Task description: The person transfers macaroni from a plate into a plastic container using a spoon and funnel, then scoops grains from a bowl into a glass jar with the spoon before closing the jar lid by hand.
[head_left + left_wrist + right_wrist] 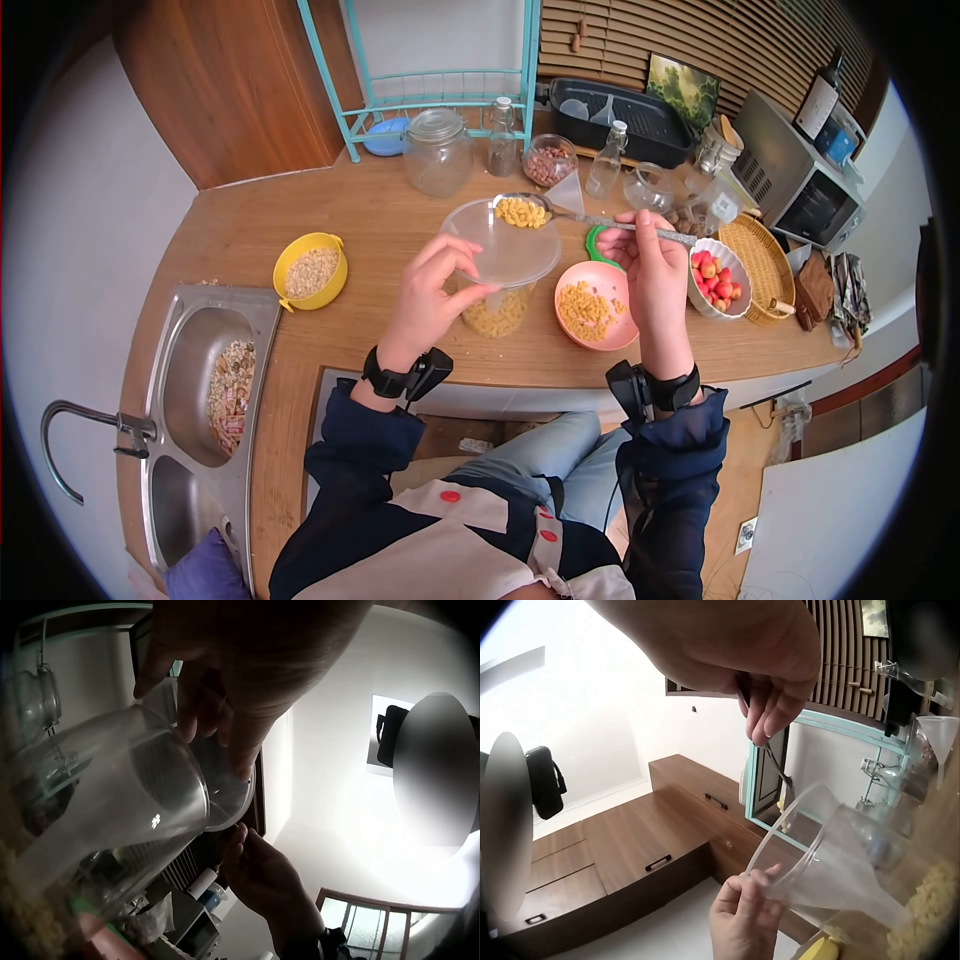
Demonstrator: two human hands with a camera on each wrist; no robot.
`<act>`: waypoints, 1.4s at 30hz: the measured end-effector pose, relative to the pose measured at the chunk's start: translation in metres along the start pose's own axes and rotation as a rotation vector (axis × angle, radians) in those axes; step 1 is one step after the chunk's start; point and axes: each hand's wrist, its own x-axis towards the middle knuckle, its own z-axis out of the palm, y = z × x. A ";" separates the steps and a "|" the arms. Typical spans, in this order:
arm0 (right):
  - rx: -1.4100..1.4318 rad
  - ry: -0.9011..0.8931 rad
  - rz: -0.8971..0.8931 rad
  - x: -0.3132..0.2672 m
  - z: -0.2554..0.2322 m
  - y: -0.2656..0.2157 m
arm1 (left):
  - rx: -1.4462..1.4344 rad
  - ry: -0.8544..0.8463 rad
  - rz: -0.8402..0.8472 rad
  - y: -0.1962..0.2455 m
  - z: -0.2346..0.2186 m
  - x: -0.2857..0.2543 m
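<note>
My left hand [430, 298] pinches the rim of a large clear plastic funnel [505, 257]. The funnel's stem reaches down into a clear jar [877, 836] that has macaroni [497, 318] at its bottom. In my right hand [655, 268] is the handle of a metal spoon [595, 219], held nearly level. Its bowl carries a heap of macaroni [521, 212] over the far part of the funnel's mouth. Below the right hand, a pink bowl [627, 337] with more macaroni stands on the counter, a green-rimmed item [594, 243] just behind it.
To the left are a yellow bowl [338, 284] of oats and a sink [180, 352] with scraps. A lidded glass jar [436, 165], glass bottles [606, 172] and a small funnel [567, 196] stand behind. At right are a white bowl [703, 308] of red fruit and a wicker tray [762, 262].
</note>
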 end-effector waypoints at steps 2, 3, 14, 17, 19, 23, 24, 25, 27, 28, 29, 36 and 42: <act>-0.001 -0.001 -0.006 0.000 0.000 -0.001 | 0.007 0.001 -0.006 0.000 0.000 -0.001; 0.007 0.002 -0.007 0.000 0.000 -0.001 | 0.017 0.001 -0.006 0.000 0.001 -0.001; 0.027 0.006 -0.029 0.001 0.000 -0.004 | 0.033 0.000 -0.006 -0.001 0.001 -0.002; 0.024 0.003 -0.035 0.000 0.002 -0.006 | 0.032 0.005 0.005 0.000 0.001 -0.001; 0.024 0.000 -0.047 0.000 0.003 -0.007 | 0.026 0.007 -0.002 0.001 0.001 -0.001; 0.038 -0.006 -0.052 -0.001 0.003 -0.008 | 0.025 0.009 -0.005 0.003 0.001 -0.001; 0.040 -0.004 -0.055 -0.002 0.003 -0.008 | 0.026 0.010 -0.009 0.003 0.001 -0.001; 0.043 -0.002 -0.058 -0.002 0.004 -0.008 | 0.028 0.011 -0.013 0.004 0.001 -0.001; 0.046 -0.003 -0.059 -0.003 0.005 -0.009 | 0.030 0.013 -0.010 0.003 0.001 0.000; 0.049 -0.004 -0.061 -0.003 0.005 -0.009 | 0.030 0.015 -0.007 0.003 0.001 0.000; 0.050 -0.003 -0.061 -0.003 0.005 -0.009 | 0.031 0.014 -0.007 0.003 0.001 0.000; 0.048 -0.007 -0.062 -0.004 0.006 -0.009 | 0.020 0.016 0.003 0.002 0.002 -0.002; 0.049 0.002 -0.057 -0.006 0.006 -0.006 | 0.015 0.014 0.002 0.002 0.003 -0.002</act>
